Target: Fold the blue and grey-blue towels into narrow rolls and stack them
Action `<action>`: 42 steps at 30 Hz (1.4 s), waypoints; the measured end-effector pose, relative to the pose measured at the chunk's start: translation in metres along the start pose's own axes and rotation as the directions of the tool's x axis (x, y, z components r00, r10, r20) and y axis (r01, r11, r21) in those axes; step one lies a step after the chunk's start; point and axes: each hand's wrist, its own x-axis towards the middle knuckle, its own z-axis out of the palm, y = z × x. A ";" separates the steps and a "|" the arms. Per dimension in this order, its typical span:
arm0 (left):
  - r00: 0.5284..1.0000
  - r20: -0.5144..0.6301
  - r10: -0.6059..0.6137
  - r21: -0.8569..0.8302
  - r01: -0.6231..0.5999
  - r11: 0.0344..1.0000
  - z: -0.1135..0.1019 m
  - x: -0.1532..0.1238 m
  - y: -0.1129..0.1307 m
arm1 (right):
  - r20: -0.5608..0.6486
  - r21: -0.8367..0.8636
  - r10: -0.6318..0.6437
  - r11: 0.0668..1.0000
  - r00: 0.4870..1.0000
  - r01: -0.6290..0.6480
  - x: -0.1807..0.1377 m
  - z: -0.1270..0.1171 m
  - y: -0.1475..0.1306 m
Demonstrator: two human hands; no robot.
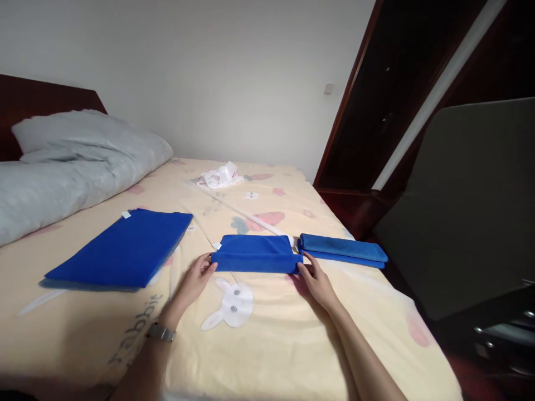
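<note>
A blue cloth (pixel 256 253) lies on the bed in front of me, its near edge folded up into a band. My left hand (pixel 201 270) pinches the left end of that band, thumb on top. At the other end, my right hand (pixel 311 275) grips the band's right corner between thumb and fingers. A small white tag shows at the cloth's upper left. Just right of it rest folded blue cloths (pixel 343 249), stacked in a narrow strip. Off to the left, flat blue cloths (pixel 125 250) lie in a pile with a white tag at the top edge.
The bed (pixel 267 345) has a cream sheet printed with rabbits and carrots. A crumpled white plastic bag (pixel 221 175) lies toward the wall. A grey quilt (pixel 83 150) is bunched at the left by the dark headboard (pixel 45 100). A dark grey panel (pixel 468 200) stands beyond the bed's right edge.
</note>
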 end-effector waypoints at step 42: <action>0.681 0.538 0.496 0.418 -0.727 0.545 0.037 -0.033 0.068 | 0.506 -0.374 -0.517 0.590 0.690 0.716 -0.034 0.056 -0.061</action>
